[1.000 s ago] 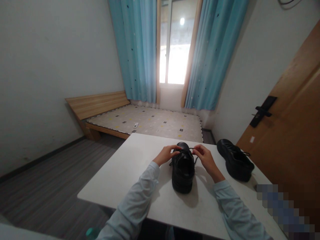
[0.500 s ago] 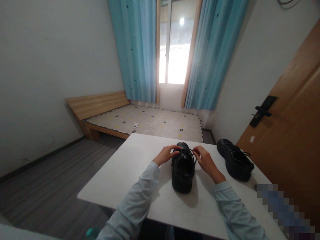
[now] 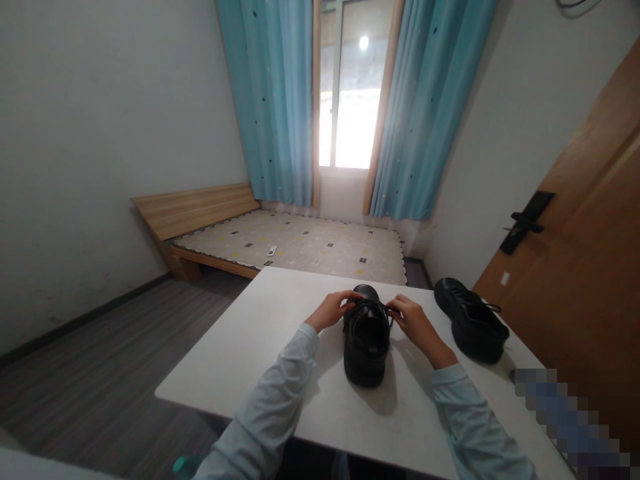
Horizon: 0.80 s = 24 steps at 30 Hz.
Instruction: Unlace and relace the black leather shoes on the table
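A black lace-up shoe (image 3: 365,360) stands on the white table (image 3: 230,360), its toe pointing away and its opening toward me. At the shoe's upper left, my left hand (image 3: 334,310) pinches a black lace. My right hand (image 3: 407,317) is on the other side, its fingers closed on a lace just right of the shoe. The laces run dark against the dark shoe, so their exact path between my fingers is hard to make out.
A second black shoe (image 3: 473,323) stands near the table's right edge. Beyond the table is a low bed (image 3: 300,240) with a small white remote (image 3: 271,251) on it. A wooden door (image 3: 575,267) is on the right, and blue curtains (image 3: 280,100) flank the window.
My right hand has shifted very slightly right, drawing its fingers a little away from the shoe. My left hand and the shoe have hardly moved.
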Available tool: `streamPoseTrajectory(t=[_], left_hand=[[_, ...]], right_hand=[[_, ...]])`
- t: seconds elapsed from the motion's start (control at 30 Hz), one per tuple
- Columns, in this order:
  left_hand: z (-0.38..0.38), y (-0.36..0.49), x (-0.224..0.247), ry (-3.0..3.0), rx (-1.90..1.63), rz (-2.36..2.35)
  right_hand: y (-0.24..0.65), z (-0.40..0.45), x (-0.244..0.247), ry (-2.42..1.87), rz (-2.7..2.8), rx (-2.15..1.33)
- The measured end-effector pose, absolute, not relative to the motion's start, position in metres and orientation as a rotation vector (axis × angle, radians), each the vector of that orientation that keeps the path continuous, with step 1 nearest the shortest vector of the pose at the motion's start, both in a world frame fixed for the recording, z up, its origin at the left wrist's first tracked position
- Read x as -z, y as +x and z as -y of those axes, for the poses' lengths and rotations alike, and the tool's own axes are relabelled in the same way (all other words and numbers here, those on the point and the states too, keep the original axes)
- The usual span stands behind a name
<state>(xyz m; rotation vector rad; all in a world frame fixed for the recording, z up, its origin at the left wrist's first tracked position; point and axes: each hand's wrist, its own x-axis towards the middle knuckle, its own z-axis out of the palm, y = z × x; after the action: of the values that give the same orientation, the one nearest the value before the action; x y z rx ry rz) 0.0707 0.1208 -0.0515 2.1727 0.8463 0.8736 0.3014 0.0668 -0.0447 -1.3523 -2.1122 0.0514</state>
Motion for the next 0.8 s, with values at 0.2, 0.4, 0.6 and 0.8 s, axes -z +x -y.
streamPoseTrajectory(t=[0.2, 0.4, 0.6, 0.8], left_hand=[[-0.1202, 0.0701, 0.0509, 2.181, -0.869, -0.85], [-0.122, 0.0703, 0.0533, 2.189, -0.873, -0.846], [-0.1215, 0.071, 0.0511, 2.216, -0.866, -0.846], [-0.1195, 0.0712, 0.0492, 2.228, -0.866, -0.862]], right_hand=[[0.2981, -0.0683, 0.0493, -1.33, 1.998, 0.075], [0.297, -0.0689, 0.0495, -1.288, 1.905, -0.07], [0.2958, -0.0684, 0.049, -1.412, 1.76, -0.329], [0.2961, -0.066, 0.0485, -1.467, 1.672, -0.396]])
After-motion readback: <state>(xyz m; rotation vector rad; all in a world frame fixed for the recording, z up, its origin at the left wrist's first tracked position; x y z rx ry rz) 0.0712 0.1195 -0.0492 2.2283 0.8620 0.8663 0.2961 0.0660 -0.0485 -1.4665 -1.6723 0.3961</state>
